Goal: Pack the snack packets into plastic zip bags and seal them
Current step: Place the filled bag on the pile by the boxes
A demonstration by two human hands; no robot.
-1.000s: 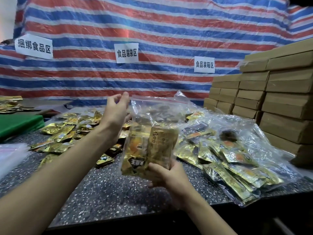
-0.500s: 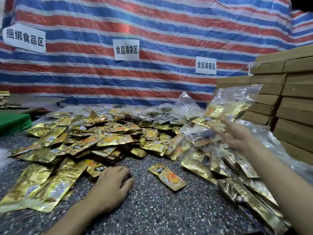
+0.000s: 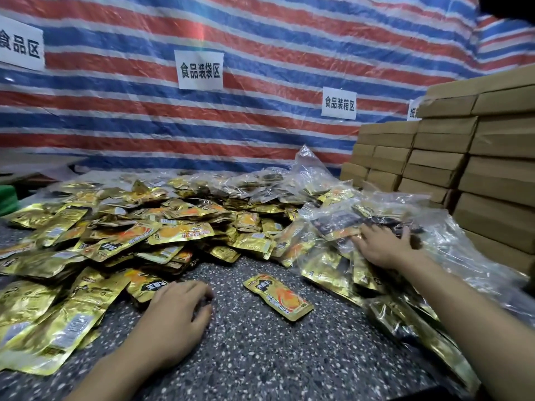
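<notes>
Many gold foil snack packets [image 3: 121, 235] lie heaped over the left and middle of the speckled table [image 3: 260, 357]. One loose packet [image 3: 278, 296] lies alone in front of me. On the right is a pile of clear plastic zip bags [image 3: 327, 264] filled with packets. My right hand [image 3: 385, 246] rests palm down, fingers spread, on the topmost filled bag [image 3: 335, 224]. My left hand [image 3: 176, 311] rests on the table with its fingers loosely curled. It holds nothing and sits just beside a gold packet [image 3: 146, 287] at the heap's near edge.
Stacks of brown cardboard boxes [image 3: 463, 169] rise at the right, behind the filled bags. A striped red, white and blue tarp [image 3: 260, 39] with white paper signs [image 3: 200, 70] hangs behind the table. A green object [image 3: 7, 198] sits at the far left edge.
My right hand carried the filled zip bag from in front of me to the right and laid it on the pile. My left hand let go of the bag and dropped to the table.
</notes>
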